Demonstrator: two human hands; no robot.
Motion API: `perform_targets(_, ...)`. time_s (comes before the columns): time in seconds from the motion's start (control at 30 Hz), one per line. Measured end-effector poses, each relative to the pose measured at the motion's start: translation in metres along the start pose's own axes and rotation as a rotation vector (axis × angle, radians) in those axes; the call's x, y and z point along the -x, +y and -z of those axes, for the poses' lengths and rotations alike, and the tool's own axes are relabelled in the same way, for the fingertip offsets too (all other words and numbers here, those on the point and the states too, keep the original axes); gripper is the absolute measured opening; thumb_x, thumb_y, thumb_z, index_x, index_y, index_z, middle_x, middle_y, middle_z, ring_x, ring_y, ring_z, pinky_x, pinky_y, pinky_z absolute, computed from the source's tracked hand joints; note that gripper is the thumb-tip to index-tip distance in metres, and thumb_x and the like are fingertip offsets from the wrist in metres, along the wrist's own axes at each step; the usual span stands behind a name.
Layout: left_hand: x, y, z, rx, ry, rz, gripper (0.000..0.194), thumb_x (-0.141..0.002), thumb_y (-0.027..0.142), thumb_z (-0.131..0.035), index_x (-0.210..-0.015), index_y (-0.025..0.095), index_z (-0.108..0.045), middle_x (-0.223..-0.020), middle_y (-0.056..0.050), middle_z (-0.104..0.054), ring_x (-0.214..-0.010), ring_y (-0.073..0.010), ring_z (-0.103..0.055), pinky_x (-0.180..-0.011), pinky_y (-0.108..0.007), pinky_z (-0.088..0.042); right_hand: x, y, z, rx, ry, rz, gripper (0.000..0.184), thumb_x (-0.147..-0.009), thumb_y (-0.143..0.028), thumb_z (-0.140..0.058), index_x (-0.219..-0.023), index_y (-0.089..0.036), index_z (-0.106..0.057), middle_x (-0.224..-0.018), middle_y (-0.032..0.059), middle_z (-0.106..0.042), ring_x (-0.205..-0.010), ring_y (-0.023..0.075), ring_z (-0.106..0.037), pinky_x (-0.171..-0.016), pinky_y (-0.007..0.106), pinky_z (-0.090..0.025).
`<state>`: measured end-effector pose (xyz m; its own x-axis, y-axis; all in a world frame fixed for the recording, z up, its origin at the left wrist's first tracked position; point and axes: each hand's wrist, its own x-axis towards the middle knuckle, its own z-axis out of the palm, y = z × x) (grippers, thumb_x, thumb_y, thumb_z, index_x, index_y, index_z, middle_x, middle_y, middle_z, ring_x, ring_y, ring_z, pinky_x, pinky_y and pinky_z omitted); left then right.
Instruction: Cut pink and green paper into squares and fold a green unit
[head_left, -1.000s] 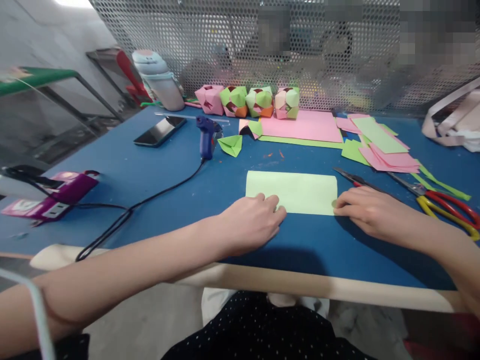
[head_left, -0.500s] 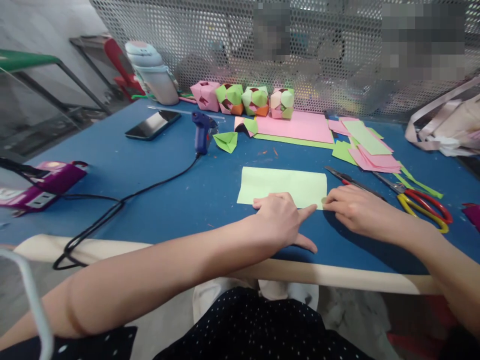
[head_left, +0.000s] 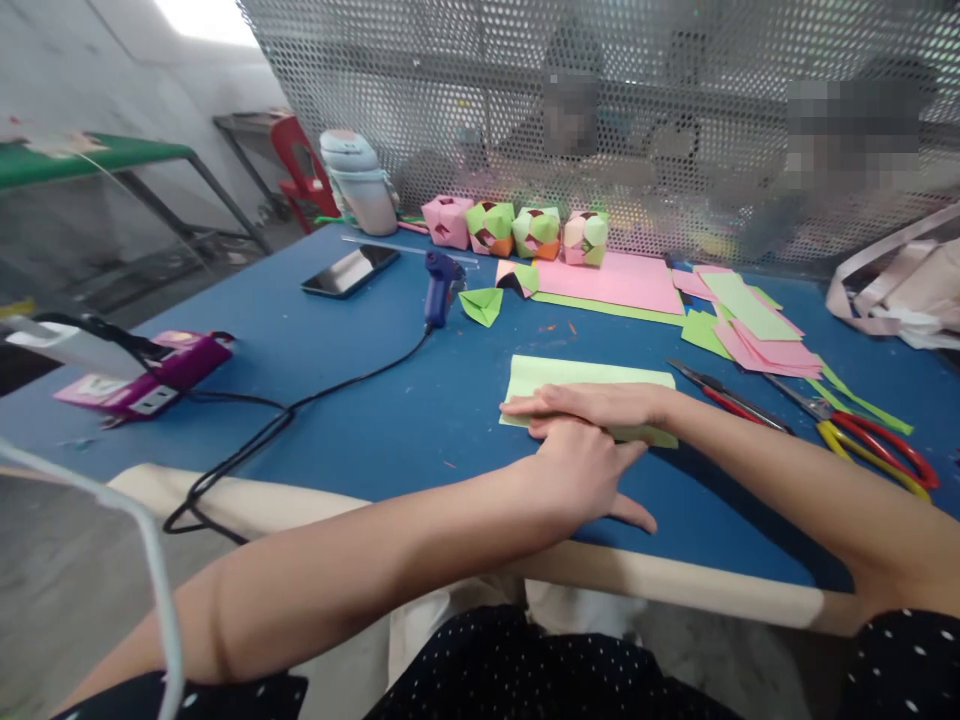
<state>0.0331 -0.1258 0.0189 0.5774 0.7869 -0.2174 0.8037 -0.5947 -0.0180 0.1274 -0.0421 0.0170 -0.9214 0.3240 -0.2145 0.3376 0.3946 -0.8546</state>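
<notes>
A pale green sheet of paper [head_left: 600, 370], folded over lengthwise, lies in front of me on the blue table. My left hand [head_left: 581, 470] presses on its near edge, with thumb and forefinger spread apart. Across the middle of the sheet lies my right hand [head_left: 600, 403], flat with fingers stretched to the left. The right hand's fingers sit just beyond the left knuckles and cover part of the paper. Some of the left fingertips are hidden beneath or behind the right hand.
A blue glue gun [head_left: 441, 290] stands left, its cord running to a purple power strip [head_left: 165, 375]. Red-handled pliers [head_left: 727, 400] and scissors [head_left: 862, 435] lie right. Behind are folded paper cubes [head_left: 491, 230], pink sheets [head_left: 619, 282], a phone [head_left: 351, 270] and a bottle [head_left: 360, 185].
My right hand has moved left from the sheet's right corner and now lies flat across the paper. My left hand keeps its place on the near edge. The view has shifted.
</notes>
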Motion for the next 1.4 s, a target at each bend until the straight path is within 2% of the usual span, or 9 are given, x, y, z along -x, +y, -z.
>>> perform_targets(0.1, -0.001, -0.001, 0.002, -0.048, -0.037, -0.012, 0.103, -0.067, 0.092, -0.050, -0.150, 0.032, -0.044, -0.108, -0.022, -0.073, -0.090, -0.0460, -0.070, -0.079, -0.057, -0.052, -0.011, 0.012, 0.008, 0.111, -0.036, 0.037, 0.085, -0.092, -0.079, -0.014, -0.153, -0.026, -0.041, -0.165, 0.0006, -0.028, -0.155, 0.0248, -0.016, -0.127, 0.047, -0.008)
perform_targets(0.17, -0.002, -0.001, 0.004, -0.062, -0.060, -0.017, 0.105, -0.066, 0.093, -0.048, -0.153, 0.034, -0.039, -0.102, -0.022, -0.074, -0.084, -0.0454, -0.071, -0.072, -0.054, -0.054, -0.017, 0.017, 0.013, 0.173, -0.047, 0.073, 0.088, -0.092, -0.079, -0.010, -0.156, -0.023, -0.033, -0.167, 0.0008, -0.020, -0.156, 0.0220, -0.009, -0.127, 0.045, -0.002)
perform_targets(0.4, -0.001, 0.001, 0.010, -0.094, -0.112, 0.011, 0.108, -0.066, 0.095, -0.041, -0.156, 0.037, -0.029, -0.121, -0.029, -0.063, -0.090, -0.0492, -0.070, -0.070, -0.054, -0.055, -0.047, 0.026, 0.024, 0.434, -0.029, 0.122, 0.100, -0.090, -0.080, -0.005, -0.158, -0.007, -0.019, -0.168, 0.0120, -0.012, -0.156, 0.0207, -0.003, -0.126, 0.043, 0.000)
perform_targets(0.6, -0.001, 0.000, 0.002, -0.088, -0.028, 0.023, 0.109, -0.061, 0.096, -0.047, -0.153, 0.041, -0.034, -0.115, -0.025, -0.065, -0.085, -0.0476, -0.069, -0.068, -0.054, -0.053, -0.051, 0.041, 0.026, 0.558, 0.015, 0.152, 0.089, -0.094, -0.076, -0.014, -0.160, -0.017, -0.018, -0.168, 0.0083, -0.011, -0.156, 0.0191, -0.002, -0.127, 0.044, -0.001)
perform_targets(0.8, -0.002, 0.000, 0.002, -0.077, -0.040, 0.047, 0.111, -0.060, 0.097, -0.045, -0.154, 0.041, -0.032, -0.117, -0.026, -0.064, -0.092, -0.0475, -0.067, -0.064, -0.047, -0.053, -0.020, 0.059, 0.035, 0.740, 0.112, 0.063, 0.088, -0.095, -0.073, -0.024, -0.160, -0.014, -0.016, -0.168, 0.0116, -0.009, -0.156, 0.0229, -0.003, -0.126, 0.047, -0.001)
perform_targets(0.93, 0.000, 0.000, 0.004, -0.077, -0.044, 0.023, 0.110, -0.062, 0.096, -0.047, -0.155, 0.040, -0.029, -0.119, -0.026, -0.064, -0.088, -0.0428, -0.068, -0.063, -0.044, -0.053, 0.009, 0.075, 0.039, 0.810, 0.185, -0.024, 0.086, -0.097, -0.070, -0.026, -0.160, -0.014, -0.014, -0.168, 0.0120, -0.008, -0.156, 0.0251, -0.002, -0.126, 0.051, 0.001)
perform_targets(1.17, 0.002, -0.001, 0.003, -0.094, 0.017, 0.012, 0.107, -0.061, 0.097, -0.044, -0.151, 0.040, -0.038, -0.102, -0.021, -0.066, -0.076, -0.0376, -0.068, -0.059, -0.040, -0.052, 0.055, 0.098, 0.048, 0.918, 0.279, -0.164, 0.084, -0.097, -0.068, -0.030, -0.161, -0.016, -0.011, -0.167, 0.0136, -0.008, -0.155, 0.0294, -0.004, -0.124, 0.058, 0.000)
perform_targets(1.3, 0.003, -0.002, 0.002, -0.100, 0.030, 0.002, 0.106, -0.062, 0.098, -0.041, -0.152, 0.042, -0.036, -0.101, -0.020, -0.065, -0.076, -0.0378, -0.068, -0.058, -0.039, -0.051, 0.072, 0.100, 0.052, 0.932, 0.309, -0.238, 0.089, -0.094, -0.071, -0.032, -0.160, -0.014, -0.016, -0.166, 0.0175, -0.015, -0.154, 0.0330, -0.008, -0.122, 0.063, -0.001)
perform_targets(1.4, 0.004, -0.002, 0.002, -0.101, 0.028, 0.009, 0.107, -0.062, 0.098, -0.040, -0.154, 0.043, -0.031, -0.102, -0.020, -0.065, -0.077, -0.0376, -0.068, -0.059, -0.038, -0.050, 0.087, 0.092, 0.055, 0.935, 0.329, -0.275, 0.087, -0.095, -0.071, -0.030, -0.160, -0.016, -0.015, -0.166, 0.0166, -0.016, -0.154, 0.0328, -0.010, -0.122, 0.064, -0.004)
